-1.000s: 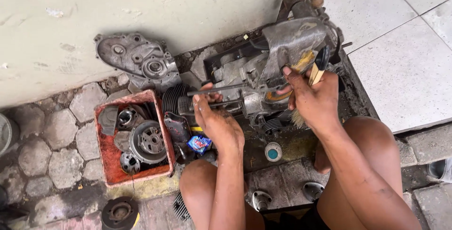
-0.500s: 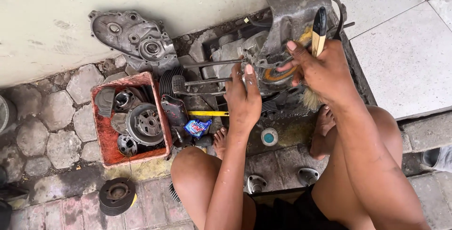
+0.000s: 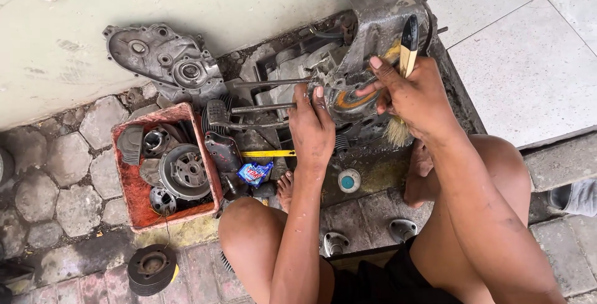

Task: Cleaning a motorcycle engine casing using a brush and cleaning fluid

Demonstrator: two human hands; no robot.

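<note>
A greasy grey engine casing [image 3: 373, 36] lies on the ground in front of me, with long studs [image 3: 273, 83] sticking out to the left. My left hand [image 3: 311, 126] rests on the casing's near edge, fingers curled against the metal by the studs. My right hand [image 3: 413, 98] grips a paintbrush [image 3: 407, 49] with a pale wooden handle and black tip; its worn bristles point down below the hand, beside an orange ring on the casing.
A red tray [image 3: 127, 182] of engine parts sits at left, a grey engine cover [image 3: 165, 61] leans on the wall behind it. A yellow-handled tool [image 3: 267, 153], blue sachet [image 3: 255, 172], small round tin [image 3: 348, 181] and finned cylinder [image 3: 151, 270] lie about my bare knees.
My left hand has slid right along the studs onto the casing's edge. The right hand has turned the brush upright, handle up, and the view has shifted closer.
</note>
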